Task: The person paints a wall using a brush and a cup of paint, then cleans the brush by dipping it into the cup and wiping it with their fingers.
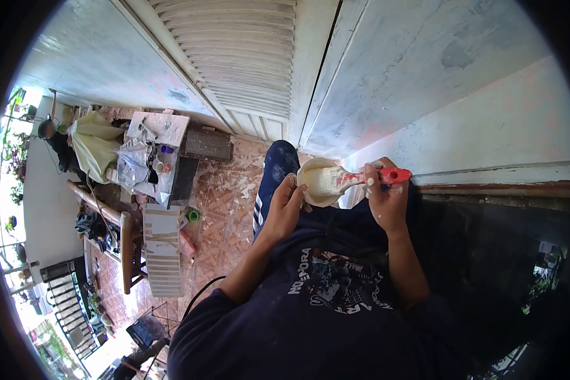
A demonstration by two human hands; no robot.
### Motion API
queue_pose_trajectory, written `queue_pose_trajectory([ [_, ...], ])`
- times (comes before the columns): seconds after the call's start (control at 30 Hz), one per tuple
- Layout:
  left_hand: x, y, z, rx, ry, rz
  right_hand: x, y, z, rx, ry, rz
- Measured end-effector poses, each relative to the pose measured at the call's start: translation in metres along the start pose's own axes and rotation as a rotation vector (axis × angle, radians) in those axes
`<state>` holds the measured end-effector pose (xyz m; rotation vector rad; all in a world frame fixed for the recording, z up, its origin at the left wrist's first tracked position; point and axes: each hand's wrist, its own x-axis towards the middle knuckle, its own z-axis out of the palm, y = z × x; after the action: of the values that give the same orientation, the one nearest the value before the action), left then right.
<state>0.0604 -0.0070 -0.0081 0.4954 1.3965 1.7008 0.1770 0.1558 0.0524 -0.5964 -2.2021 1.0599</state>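
My left hand (286, 206) grips the left side of a round cream-coloured container (310, 190), held above my lap. My right hand (386, 201) is closed around the red handle of a paintbrush (394, 175). The brush's pale, paint-covered head lies over the container's opening, its handle pointing right. Red shows through whitish smears on the part of the handle near the head. How much the container holds is hard to make out.
A louvered door (234, 57) stands ahead between patchy walls. At the left, a cluttered table (168, 130) stands near a wooden chair (125, 253) and a slatted panel (163, 253). A green round object (192, 216) sits on the spattered tiled floor (218, 206).
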Motion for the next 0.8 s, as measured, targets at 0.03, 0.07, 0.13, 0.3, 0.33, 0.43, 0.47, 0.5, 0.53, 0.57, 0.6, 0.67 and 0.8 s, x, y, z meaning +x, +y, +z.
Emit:
queue_pose_trajectory([
  [0.03, 0.001, 0.0, 0.001, -0.001, -0.005, 0.005, 0.0, 0.0, -0.002, 0.113, 0.033, 0.081],
  [0.07, 0.002, 0.001, 0.002, 0.0, -0.005, 0.003, 0.0, 0.0, -0.003, 0.227, 0.066, 0.159],
  [0.13, 0.004, 0.0, 0.003, 0.001, -0.003, 0.01, -0.004, 0.007, -0.007, 0.233, 0.058, 0.188],
  [0.3, 0.004, -0.003, 0.006, -0.081, 0.007, 0.017, -0.007, 0.017, -0.009, 0.37, 0.152, 0.308],
  [0.33, 0.004, -0.002, 0.007, -0.081, 0.011, 0.019, -0.007, 0.019, -0.01, 0.424, 0.182, 0.336],
  [0.43, 0.005, 0.003, 0.007, -0.101, 0.011, 0.01, -0.004, 0.011, -0.012, 0.472, 0.218, 0.395],
  [0.47, 0.005, 0.003, 0.007, -0.117, 0.026, 0.01, -0.003, 0.007, -0.012, 0.562, 0.252, 0.443],
  [0.5, 0.006, 0.002, 0.007, -0.134, 0.041, 0.009, -0.004, 0.011, -0.012, 0.562, 0.249, 0.443],
  [0.53, 0.006, 0.002, 0.007, -0.136, 0.043, 0.009, -0.006, 0.019, -0.012, 0.554, 0.265, 0.46],
  [0.57, 0.008, 0.002, 0.007, -0.163, 0.066, 0.018, -0.008, 0.026, -0.012, 0.545, 0.279, 0.477],
  [0.6, 0.008, 0.002, 0.007, -0.19, 0.087, 0.027, -0.01, 0.032, -0.011, 0.544, 0.276, 0.477],
  [0.67, 0.008, 0.006, 0.006, -0.195, 0.094, 0.037, -0.013, 0.04, -0.009, 0.623, 0.325, 0.522],
  [0.8, 0.008, 0.007, 0.004, -0.207, 0.1, 0.066, -0.013, 0.035, -0.008, 0.703, 0.279, 0.593],
])
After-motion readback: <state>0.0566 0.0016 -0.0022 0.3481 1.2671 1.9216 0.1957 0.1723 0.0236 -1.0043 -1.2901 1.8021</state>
